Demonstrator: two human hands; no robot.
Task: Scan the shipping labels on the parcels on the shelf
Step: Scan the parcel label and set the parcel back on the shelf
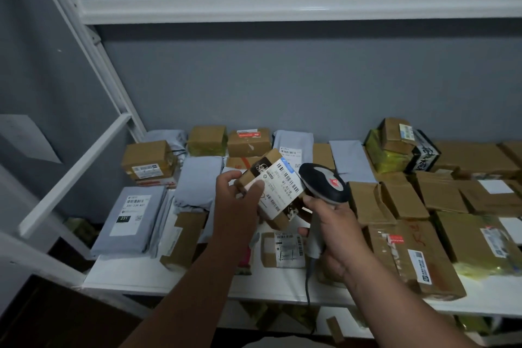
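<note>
above the front of the white shelf (197,288), lifted clear of the other parcels, a small brown box (271,192) sits in the left hand (240,195). the thumb lies across the near end of its white shipping label (278,189) and the fingers curl round the far side, so the label faces up and tilts toward the scanner (324,183). that tilt looks deliberate: the barcodes are left uncovered and turned to the scanner's face.

just right of the box, the right hand (333,232) is wrapped round the scanner's grey handle, the index finger up near the trigger area, the dark head close beside the label's right edge, nearly touching it. whether the trigger is pressed cannot be told. its cable (308,282) hangs down past the shelf edge below this hand.

the step in hand seems to be the scan of this one label.

below the two hands lies another small box with a label (288,246) face up. left of the left hand lies a grey mailer bag (132,217) with its label showing; right of the right hand, a spread of brown cartons (409,251), several with labels not facing up, which would need turning.
</note>
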